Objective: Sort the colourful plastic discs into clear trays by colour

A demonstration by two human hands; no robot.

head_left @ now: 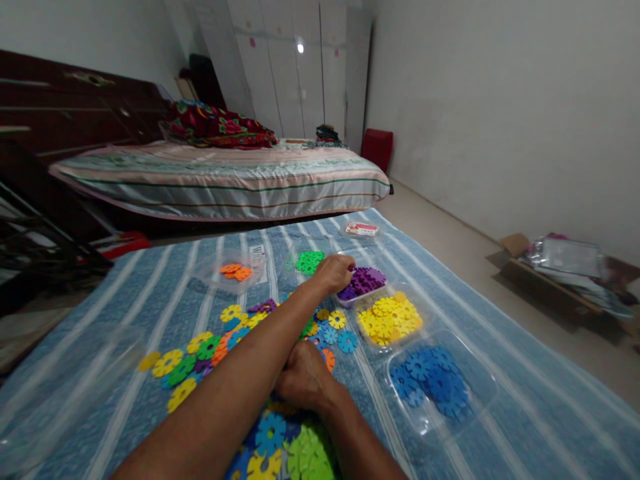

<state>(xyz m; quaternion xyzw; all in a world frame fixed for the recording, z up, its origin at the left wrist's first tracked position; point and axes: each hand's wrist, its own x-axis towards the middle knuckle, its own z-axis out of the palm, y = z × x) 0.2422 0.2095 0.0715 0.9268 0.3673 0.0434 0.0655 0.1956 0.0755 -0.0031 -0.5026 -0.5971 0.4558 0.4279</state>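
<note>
Loose plastic flower-shaped pieces (200, 353) in yellow, green, blue, orange and purple lie scattered on a blue striped sheet (500, 320). My left hand (334, 272) reaches far forward, fingers curled down at the near edge of a clear tray of purple pieces (367, 280); whether it holds a piece is hidden. My right hand (304, 377) rests knuckles-up on the near pile (280, 440), its fingers curled down among the pieces under my left forearm. Other clear trays hold yellow pieces (390, 320), blue pieces (433, 383), green pieces (309, 261) and orange pieces (235, 271).
A small clear box with a red label (361, 229) lies at the sheet's far edge. A bed with a striped mattress (220, 180) stands beyond. A cardboard box with plastic bags (560, 273) sits on the floor to the right, by the wall.
</note>
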